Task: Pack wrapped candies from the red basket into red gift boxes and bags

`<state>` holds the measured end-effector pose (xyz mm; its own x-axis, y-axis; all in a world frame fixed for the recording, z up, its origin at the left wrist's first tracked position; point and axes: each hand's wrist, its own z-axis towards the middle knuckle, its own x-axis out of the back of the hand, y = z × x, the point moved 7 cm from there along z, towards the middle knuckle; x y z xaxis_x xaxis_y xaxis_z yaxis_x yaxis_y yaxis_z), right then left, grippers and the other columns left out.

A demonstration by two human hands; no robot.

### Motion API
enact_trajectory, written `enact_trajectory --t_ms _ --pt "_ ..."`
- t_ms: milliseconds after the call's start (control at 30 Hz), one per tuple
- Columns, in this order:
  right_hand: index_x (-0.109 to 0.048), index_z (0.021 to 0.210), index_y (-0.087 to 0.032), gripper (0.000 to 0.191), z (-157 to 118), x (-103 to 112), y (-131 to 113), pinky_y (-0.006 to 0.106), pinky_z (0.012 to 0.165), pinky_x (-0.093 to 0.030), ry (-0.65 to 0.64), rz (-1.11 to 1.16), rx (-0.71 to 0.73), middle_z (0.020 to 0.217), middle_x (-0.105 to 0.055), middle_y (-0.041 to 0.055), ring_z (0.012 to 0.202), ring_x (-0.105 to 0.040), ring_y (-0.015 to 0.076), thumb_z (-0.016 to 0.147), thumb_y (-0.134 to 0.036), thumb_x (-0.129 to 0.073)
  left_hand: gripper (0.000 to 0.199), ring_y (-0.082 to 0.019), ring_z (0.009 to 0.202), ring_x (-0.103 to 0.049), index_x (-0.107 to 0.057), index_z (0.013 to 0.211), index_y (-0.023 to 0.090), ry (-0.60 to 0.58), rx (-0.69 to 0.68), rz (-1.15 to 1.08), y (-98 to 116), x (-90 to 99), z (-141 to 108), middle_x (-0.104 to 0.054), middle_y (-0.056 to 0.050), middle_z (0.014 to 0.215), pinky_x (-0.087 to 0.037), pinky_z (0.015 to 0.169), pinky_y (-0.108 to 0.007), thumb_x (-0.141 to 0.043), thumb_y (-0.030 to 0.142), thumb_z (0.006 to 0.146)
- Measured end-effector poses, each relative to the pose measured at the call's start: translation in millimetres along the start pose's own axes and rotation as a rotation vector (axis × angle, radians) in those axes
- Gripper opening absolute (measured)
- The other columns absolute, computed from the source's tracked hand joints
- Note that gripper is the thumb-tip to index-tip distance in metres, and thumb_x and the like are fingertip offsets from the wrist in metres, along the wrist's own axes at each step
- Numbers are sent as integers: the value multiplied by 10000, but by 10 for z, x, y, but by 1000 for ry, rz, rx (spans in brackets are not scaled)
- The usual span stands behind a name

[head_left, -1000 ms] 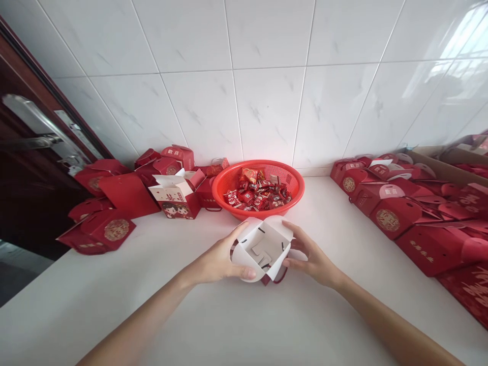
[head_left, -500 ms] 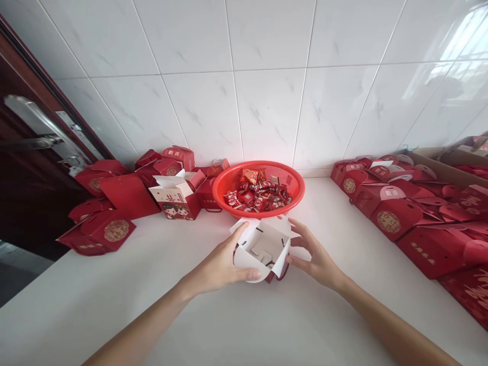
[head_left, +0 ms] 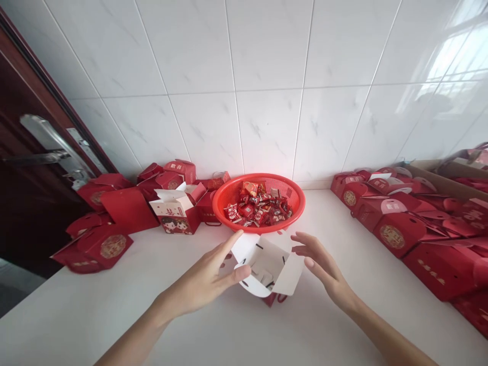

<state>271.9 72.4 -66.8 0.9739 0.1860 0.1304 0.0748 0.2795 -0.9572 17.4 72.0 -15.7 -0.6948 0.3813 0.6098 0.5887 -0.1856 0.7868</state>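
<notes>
A paper gift box (head_left: 261, 272) with a white inside and red outside stands on the white counter in front of me, its flaps spread outward. A bit of red cord shows beside its lower right side. To its left is my left hand (head_left: 208, 272), fingers apart, with the thumb close over the left flap; whether it touches cannot be made out. On the other side, my right hand (head_left: 322, 269) is open and holds nothing, a little apart from the box. Just behind the box sits a red plastic basket (head_left: 299, 206) of wrapped sweets (head_left: 261, 206).
At the left lie several red boxes (head_left: 101, 246) and one open box with cartoon faces (head_left: 177, 211). Rows of folded red boxes (head_left: 396, 231) line the right, with a cardboard carton (head_left: 430, 173) behind. A tiled wall closes the back; a door handle (head_left: 53, 155) is far left.
Both hands have loosened and moved outward from the box. Its flaps now stand wider, the right one folded further out. The camera view has tilted up slightly.
</notes>
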Motion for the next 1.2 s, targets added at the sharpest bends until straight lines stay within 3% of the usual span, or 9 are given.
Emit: enact_trajectory --t_ms 100,200,333,467,600,767,900,1033,1200 --pt "-590 1087 -272 320 35 62 80 442 968 -522 110 63 -63 1322 -609 98 1085 -651 256 957 -559 -530 750 -310 1352 -537 -355 1572 320 122 13 92 -59 227 60 -448 -75 1586 -490 1082 -409 -560 622 917" --pt "-511 832 -242 352 77 113 199 419 921 -528 185 93 -69 1192 -657 93 1024 -657 250 916 -575 -589 647 -304 1216 -642 -579 1416 278 217 -18 172 2 444 243 -624 -75 1422 -538 1021 -396 -588 630 874" --pt "-472 768 -238 422 111 85 333 399 863 -517 166 16 -71 1042 -680 94 1023 -644 267 905 -627 -563 533 -281 1173 -666 -684 1293 240 103 -80 291 164 526 724 -693 -64 1327 -539 983 -338 -604 544 862" --pt "-514 815 -234 418 106 6 390 363 812 -488 104 -123 -135 937 -682 69 1004 -639 264 942 -632 -488 462 -273 1157 -669 -701 1282 240 -244 -88 484 216 300 1284 -719 -61 1281 -500 999 -329 -601 424 871" --pt "-570 967 -229 416 99 -36 479 340 751 -470 48 -225 -212 913 -689 48 820 -627 216 968 -623 -439 645 -331 1258 -609 -557 1451 312 -491 -31 715 151 -50 1662 -606 -75 1451 -500 996 -383 -648 403 819" --pt "-578 933 -220 398 119 -39 587 330 744 -478 42 -225 -165 930 -693 61 837 -630 217 971 -594 -445 1078 -413 1227 -615 -320 1584 332 -469 65 853 125 -349 1985 -541 -170 1492 -551 909 -448 -805 498 636" --pt "-589 932 -216 317 117 -41 603 331 756 -492 51 -196 -151 936 -689 66 846 -629 214 971 -508 -473 1283 -464 1328 -515 -261 1603 316 -427 80 924 178 -497 2239 -441 -210 1557 -502 1007 -511 -871 597 511" --pt "-595 963 -217 202 102 -40 593 343 786 -511 44 -181 -160 971 -689 72 890 -638 223 944 -397 -504 1235 -508 1381 -430 -455 1516 295 -345 80 902 215 -510 2430 -367 -207 1598 -436 1081 -563 -902 617 411" --pt "-601 944 -220 145 87 -30 585 351 806 -524 35 -205 -170 1026 -684 82 937 -642 232 921 -330 -509 1056 -458 1284 -548 -573 1421 282 -410 81 883 180 -457 2429 -369 -188 1585 -490 1040 -496 -906 535 452"
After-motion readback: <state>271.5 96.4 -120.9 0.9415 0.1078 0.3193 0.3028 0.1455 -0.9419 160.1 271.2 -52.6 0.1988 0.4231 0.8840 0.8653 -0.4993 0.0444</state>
